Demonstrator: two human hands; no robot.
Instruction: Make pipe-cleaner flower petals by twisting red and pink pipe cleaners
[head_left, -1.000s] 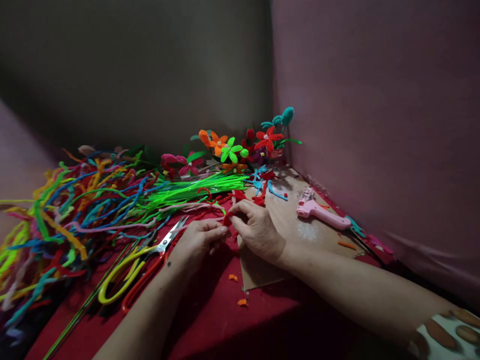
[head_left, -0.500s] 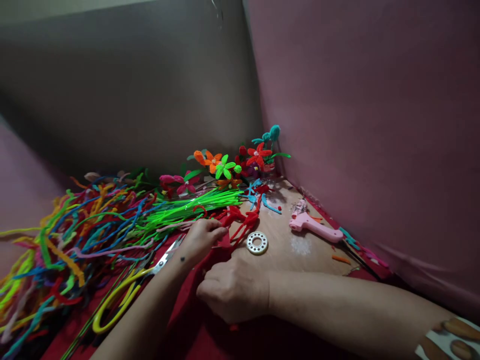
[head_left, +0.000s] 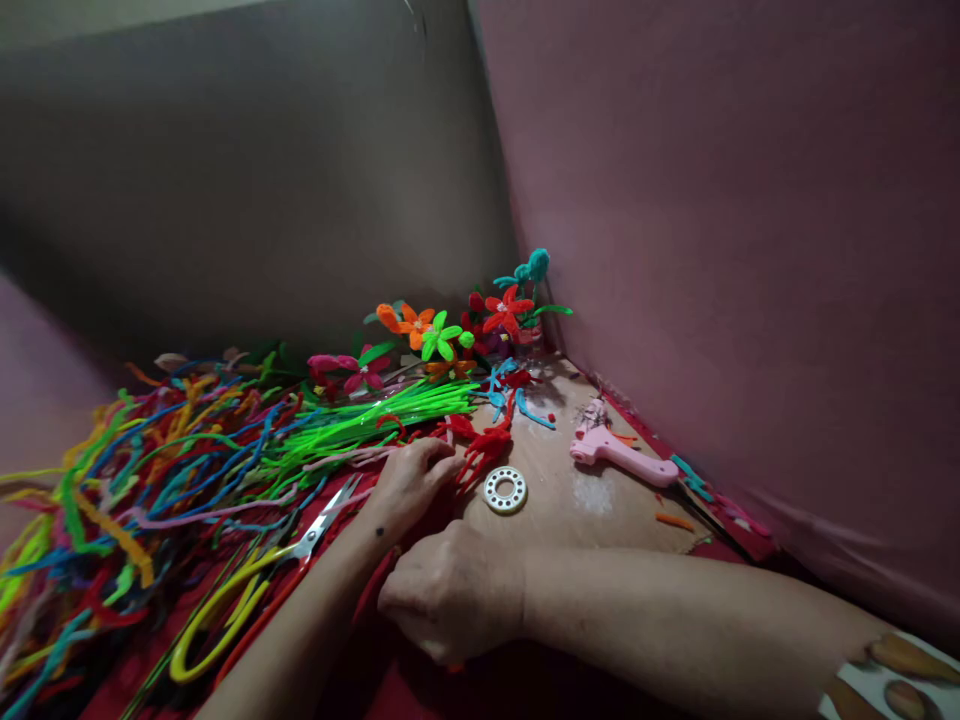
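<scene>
Two hands: left hand (head_left: 412, 485) with fingertips just beside the red pieces (head_left: 491, 440); right hand (head_left: 450, 590) lower, nearer the wearer.
Left grip: fingers bent, thumb close by; from where I stand, I cannot tell whether anything is pinched.
Right grip: fingers folded inward as a loose fist; contents, if any, hidden.
Location, red: several fuzzy pieces, lying toward the left side of the brown cardboard (head_left: 551, 470).
Handling, red: probably light, soft and bendable, little risk of slipping; best held by the thin stalks, as the plush parts may crush.
White ring (head_left: 492, 495): one, flat, hard-looking, pierced with small round holes.
Pink tool (head_left: 626, 457): one, smooth handle.
Scissors (head_left: 304, 545): one pair, metal blades, yellow and red handles.
Green stems (head_left: 390, 405): one bundle, slender, fairly straight.
Mixed stems (head_left: 150, 470): tangled heap, fuzzy, kinked, many colours.
Flowers (head_left: 441, 338): several, rounded fuzzy petals, standing behind.
</scene>
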